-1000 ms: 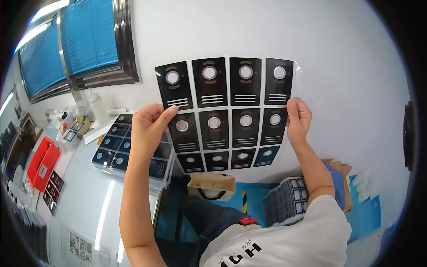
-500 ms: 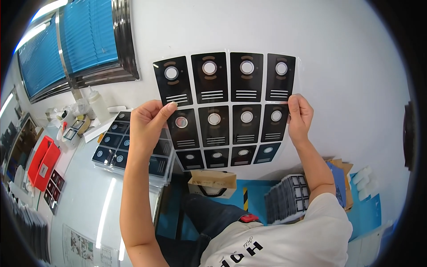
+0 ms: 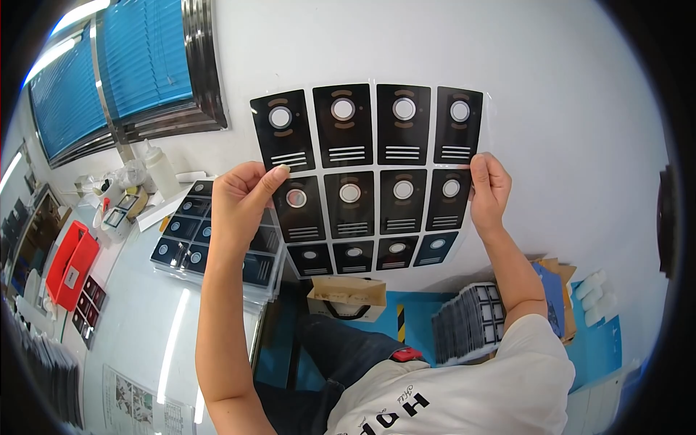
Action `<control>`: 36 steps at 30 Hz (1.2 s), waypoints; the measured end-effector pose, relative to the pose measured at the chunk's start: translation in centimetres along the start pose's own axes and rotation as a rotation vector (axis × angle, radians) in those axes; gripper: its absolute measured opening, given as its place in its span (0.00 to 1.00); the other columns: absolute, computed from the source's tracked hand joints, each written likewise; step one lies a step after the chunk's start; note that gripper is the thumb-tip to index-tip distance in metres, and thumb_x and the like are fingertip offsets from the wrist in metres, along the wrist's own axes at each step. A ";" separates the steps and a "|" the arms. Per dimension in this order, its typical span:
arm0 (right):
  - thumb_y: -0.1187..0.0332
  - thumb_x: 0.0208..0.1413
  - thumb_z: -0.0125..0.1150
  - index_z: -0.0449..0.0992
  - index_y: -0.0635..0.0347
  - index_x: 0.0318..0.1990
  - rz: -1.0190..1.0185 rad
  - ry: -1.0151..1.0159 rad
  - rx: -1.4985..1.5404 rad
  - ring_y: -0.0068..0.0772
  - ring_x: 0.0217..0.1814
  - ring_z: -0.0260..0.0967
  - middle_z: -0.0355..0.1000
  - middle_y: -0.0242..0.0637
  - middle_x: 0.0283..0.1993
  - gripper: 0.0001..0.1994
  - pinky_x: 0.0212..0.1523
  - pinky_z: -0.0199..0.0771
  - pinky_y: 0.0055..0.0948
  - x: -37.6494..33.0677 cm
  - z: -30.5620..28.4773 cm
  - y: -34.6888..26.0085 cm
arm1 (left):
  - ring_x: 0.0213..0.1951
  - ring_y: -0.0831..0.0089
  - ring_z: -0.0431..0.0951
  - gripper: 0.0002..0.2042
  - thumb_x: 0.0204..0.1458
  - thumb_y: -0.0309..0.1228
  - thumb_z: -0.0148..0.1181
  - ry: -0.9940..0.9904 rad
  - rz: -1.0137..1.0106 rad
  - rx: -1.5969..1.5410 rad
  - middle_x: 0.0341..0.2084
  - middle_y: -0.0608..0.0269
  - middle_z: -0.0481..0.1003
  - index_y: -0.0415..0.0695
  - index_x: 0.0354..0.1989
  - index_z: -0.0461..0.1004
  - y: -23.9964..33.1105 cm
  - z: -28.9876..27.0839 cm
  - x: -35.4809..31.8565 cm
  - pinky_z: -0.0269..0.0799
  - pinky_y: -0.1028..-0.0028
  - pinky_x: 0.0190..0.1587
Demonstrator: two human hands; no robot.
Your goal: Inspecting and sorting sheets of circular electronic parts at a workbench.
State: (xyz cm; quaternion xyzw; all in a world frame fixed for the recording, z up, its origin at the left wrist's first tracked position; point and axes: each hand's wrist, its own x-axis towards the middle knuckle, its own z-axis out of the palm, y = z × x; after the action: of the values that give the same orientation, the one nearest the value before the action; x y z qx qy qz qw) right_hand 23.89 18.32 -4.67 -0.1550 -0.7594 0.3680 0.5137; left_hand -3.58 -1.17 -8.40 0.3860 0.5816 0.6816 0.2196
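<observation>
A clear plastic sheet of black printed panels (image 3: 349,132) is held up in front of the white wall. Each panel has a round window and pale stripes, and the panels stand in rows with clear strips between them. My left hand (image 3: 246,192) pinches the sheet's left edge, thumb on the front face. At the right edge, my right hand (image 3: 489,190) grips it at about the same height; the fingers behind the sheet are hidden. A stack of similar printed sheets (image 3: 179,228) lies on the table, partly behind my left forearm.
On the glossy table (image 3: 138,312) at left are a red bin (image 3: 71,264), a white squeeze bottle (image 3: 161,172) and a dark stack of sheets (image 3: 54,380). Below the held sheet stands a paper bag (image 3: 348,297). Another sheet stack (image 3: 471,322) is at lower right, near cardboard (image 3: 567,290).
Almost nothing differs. The held sheet has shifted very slightly, and both hands keep the same grip on its edges.
</observation>
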 end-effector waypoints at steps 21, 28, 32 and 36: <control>0.62 0.63 0.49 0.70 0.60 0.26 0.011 -0.054 0.016 0.08 0.17 0.49 0.60 0.21 0.19 0.15 0.16 0.46 0.13 0.0 1.1 0.3 | 0.18 0.88 0.63 0.12 0.50 0.34 0.64 0.057 -0.022 -0.043 0.13 0.75 0.68 0.39 0.22 0.74 -1.0 -1.2 -0.2 0.54 0.86 0.21; 0.62 0.63 0.48 0.71 0.61 0.26 -0.001 -0.038 0.012 0.08 0.17 0.49 0.60 0.21 0.19 0.16 0.17 0.47 0.13 0.0 1.5 -0.5 | 0.17 0.88 0.63 0.12 0.51 0.34 0.64 0.054 -0.004 -0.044 0.13 0.75 0.67 0.40 0.21 0.74 -0.8 -1.1 0.3 0.54 0.86 0.20; 0.62 0.63 0.48 0.71 0.61 0.26 -0.024 -0.041 0.022 0.08 0.17 0.49 0.60 0.21 0.19 0.16 0.17 0.47 0.13 0.2 1.5 -0.2 | 0.17 0.88 0.63 0.12 0.51 0.34 0.64 0.046 -0.013 -0.036 0.13 0.75 0.67 0.40 0.21 0.74 -0.9 -1.3 0.4 0.53 0.86 0.20; 0.62 0.64 0.48 0.71 0.61 0.26 -0.015 -0.048 0.013 0.08 0.17 0.49 0.60 0.21 0.19 0.16 0.17 0.47 0.13 0.3 1.3 -0.3 | 0.17 0.88 0.63 0.12 0.51 0.35 0.64 0.029 0.007 -0.020 0.14 0.75 0.68 0.39 0.22 0.75 -1.0 -1.4 0.6 0.54 0.86 0.20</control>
State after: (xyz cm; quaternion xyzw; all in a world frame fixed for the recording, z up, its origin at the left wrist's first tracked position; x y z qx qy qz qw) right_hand 22.65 17.77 -4.51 -0.1370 -0.7703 0.3725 0.4991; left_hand -5.23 -1.39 -9.20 0.3759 0.5764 0.6938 0.2125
